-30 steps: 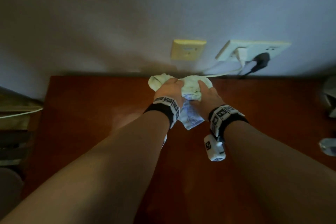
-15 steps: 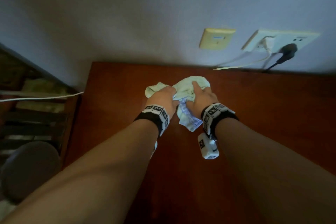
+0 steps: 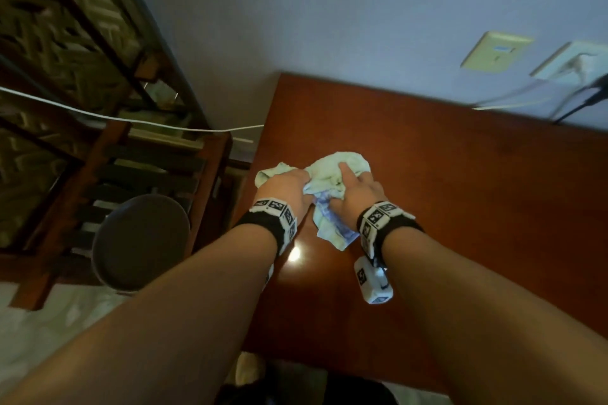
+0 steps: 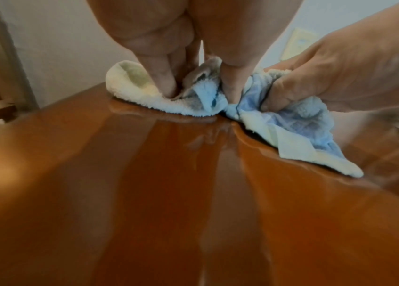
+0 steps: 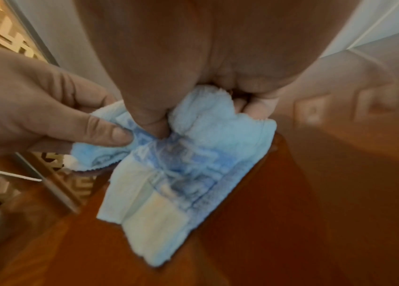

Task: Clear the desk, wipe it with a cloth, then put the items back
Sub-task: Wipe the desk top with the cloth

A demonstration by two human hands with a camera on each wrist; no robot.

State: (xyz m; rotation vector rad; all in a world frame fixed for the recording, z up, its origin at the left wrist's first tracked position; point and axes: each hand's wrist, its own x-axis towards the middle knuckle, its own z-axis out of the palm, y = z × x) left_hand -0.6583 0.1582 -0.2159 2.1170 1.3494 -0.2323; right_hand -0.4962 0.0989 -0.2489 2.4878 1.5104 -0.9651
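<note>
A crumpled pale green and blue cloth point(image 3: 332, 171) lies on the glossy red-brown desk point(image 3: 460, 194), near its left edge. My left hand point(image 3: 288, 184) bunches the cloth's left part, fingers dug into the folds point(image 4: 164, 85). My right hand point(image 3: 357, 189) grips the right part, thumb and fingers curled into the fabric point(image 5: 154, 123). In the right wrist view the cloth point(image 5: 188, 174) hangs out flat below the palm and the left hand's thumb point(image 5: 110, 133) pinches its edge. Both hands press the cloth point(image 4: 291, 125) down on the wood.
Left of the desk stand a round dark stool point(image 3: 141, 240) and a wooden slatted rack point(image 3: 131, 168), crossed by a white cable point(image 3: 131, 121). On the wall at the back right are a beige switch plate point(image 3: 495, 51) and a socket point(image 3: 579, 61) with plugged cables point(image 3: 526, 102).
Both hands have slid the cloth from the back of the desk, under the switch plate, leftward and nearer, close to the desk's left edge. The grip on the cloth is unchanged.
</note>
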